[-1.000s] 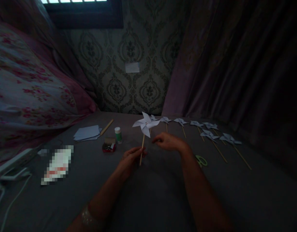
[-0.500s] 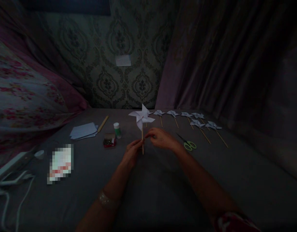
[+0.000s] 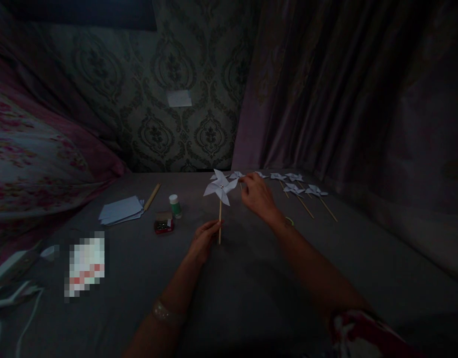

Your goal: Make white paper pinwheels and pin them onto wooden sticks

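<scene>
My left hand (image 3: 205, 240) is closed around the wooden stick of a white paper pinwheel (image 3: 218, 188), which stands upright with a small shiny pin at its centre. To the right of its blades is my right hand (image 3: 257, 195), fingers bent and the index finger reaching to a blade's tip. Whether that fingertip touches the paper I cannot tell. Behind the hands, several finished pinwheels (image 3: 294, 189) on sticks lie on the grey cloth; my right hand covers part of them. The scissors (image 3: 289, 221) are mostly hidden behind my right forearm.
Left of the hands are a red box of pins (image 3: 163, 226), a green glue bottle with white cap (image 3: 175, 206), a stack of white paper (image 3: 121, 210) and several wooden sticks (image 3: 152, 196). A white power strip (image 3: 13, 268) with cables lies at the far left.
My right hand has moved up from beside the stick to the blades. The pinwheel's blades have turned. The view has shifted slightly to the right.
</scene>
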`<control>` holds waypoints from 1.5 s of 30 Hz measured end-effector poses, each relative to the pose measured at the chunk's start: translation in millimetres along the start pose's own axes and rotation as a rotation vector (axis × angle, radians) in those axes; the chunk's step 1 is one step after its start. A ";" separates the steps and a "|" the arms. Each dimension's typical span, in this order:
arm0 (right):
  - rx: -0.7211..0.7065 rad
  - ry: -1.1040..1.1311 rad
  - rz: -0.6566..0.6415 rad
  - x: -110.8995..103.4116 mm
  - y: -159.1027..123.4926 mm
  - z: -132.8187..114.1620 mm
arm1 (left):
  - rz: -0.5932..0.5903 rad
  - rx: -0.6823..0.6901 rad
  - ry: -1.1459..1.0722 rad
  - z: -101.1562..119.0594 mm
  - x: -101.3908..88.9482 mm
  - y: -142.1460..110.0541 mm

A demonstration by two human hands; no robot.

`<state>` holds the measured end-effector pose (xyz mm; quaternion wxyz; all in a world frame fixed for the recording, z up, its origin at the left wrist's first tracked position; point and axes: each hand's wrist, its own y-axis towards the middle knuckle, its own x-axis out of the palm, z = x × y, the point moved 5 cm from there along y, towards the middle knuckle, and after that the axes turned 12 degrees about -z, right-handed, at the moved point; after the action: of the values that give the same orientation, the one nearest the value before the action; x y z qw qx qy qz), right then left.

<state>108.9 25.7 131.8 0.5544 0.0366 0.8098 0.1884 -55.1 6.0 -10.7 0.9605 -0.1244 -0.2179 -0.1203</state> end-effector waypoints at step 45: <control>0.413 0.740 -0.200 80.3 -114.9 76.9 | -0.030 -0.237 0.774 1.2 -18.1 -141.1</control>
<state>165.6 -38.8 -3.0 0.2234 -0.0016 0.9742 -0.0318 -111.6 -123.1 8.6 0.9487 -0.1764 0.1736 -0.1967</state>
